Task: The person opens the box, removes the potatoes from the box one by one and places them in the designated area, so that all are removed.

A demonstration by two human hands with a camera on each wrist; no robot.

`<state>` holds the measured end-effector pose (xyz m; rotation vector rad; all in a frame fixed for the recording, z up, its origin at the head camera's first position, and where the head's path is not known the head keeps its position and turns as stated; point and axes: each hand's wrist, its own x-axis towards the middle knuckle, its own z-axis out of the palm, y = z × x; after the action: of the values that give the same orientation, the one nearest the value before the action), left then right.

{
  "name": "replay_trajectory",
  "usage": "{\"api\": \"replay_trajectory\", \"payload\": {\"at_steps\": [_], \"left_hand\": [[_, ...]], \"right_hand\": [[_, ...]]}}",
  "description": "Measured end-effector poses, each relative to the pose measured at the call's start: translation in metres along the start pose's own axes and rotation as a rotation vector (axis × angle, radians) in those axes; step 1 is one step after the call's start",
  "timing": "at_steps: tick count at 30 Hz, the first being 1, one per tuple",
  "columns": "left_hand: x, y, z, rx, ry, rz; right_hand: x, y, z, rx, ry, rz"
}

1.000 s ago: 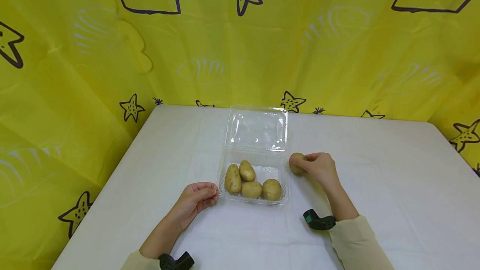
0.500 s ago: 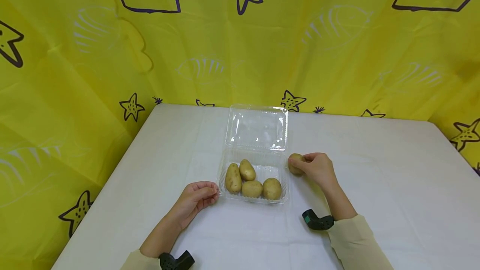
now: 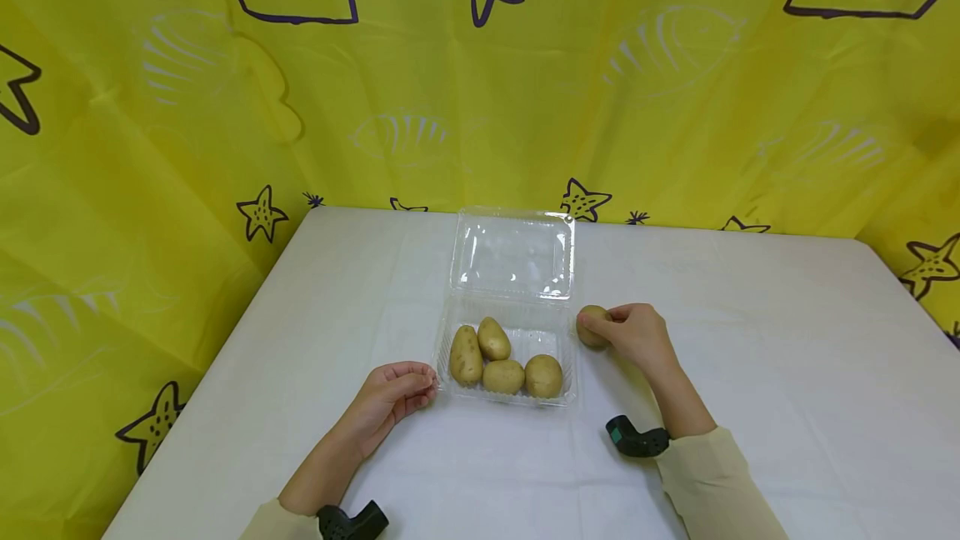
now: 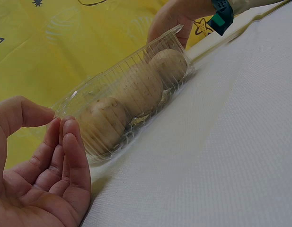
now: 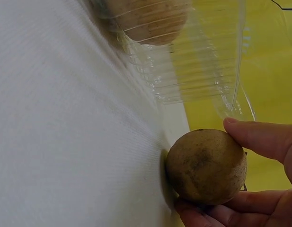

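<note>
Table [image 3: 750, 340] bare; right wrist view shows fingers [image 5: 259, 139] pinching potato [image 5: 206, 166].

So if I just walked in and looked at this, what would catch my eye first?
Probably the bright yellow curtain with dark star drawings, hung behind the white table. Next, the clear plastic box at the table's middle, lid open, with four potatoes inside. Just right of the box, the right hand pinches a fifth potato that touches the tabletop, while the left hand rests by the box's near left corner, holding nothing.
</note>
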<state>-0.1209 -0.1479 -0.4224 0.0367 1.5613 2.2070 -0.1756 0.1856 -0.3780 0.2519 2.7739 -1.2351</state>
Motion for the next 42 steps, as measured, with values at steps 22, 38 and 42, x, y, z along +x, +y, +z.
{"api": "replay_trajectory", "payload": {"at_steps": [22, 38, 42], "left_hand": [[0.000, 0.000, 0.000, 0.003, 0.022, -0.013], [0.000, 0.000, 0.000, -0.006, 0.022, -0.018], [0.000, 0.000, 0.001, -0.001, 0.016, -0.016]], "right_hand": [[0.004, 0.006, -0.009, 0.014, -0.016, -0.018], [0.006, 0.011, -0.010, 0.044, -0.025, -0.016], [0.007, 0.011, -0.010, 0.046, -0.024, -0.021]]}}
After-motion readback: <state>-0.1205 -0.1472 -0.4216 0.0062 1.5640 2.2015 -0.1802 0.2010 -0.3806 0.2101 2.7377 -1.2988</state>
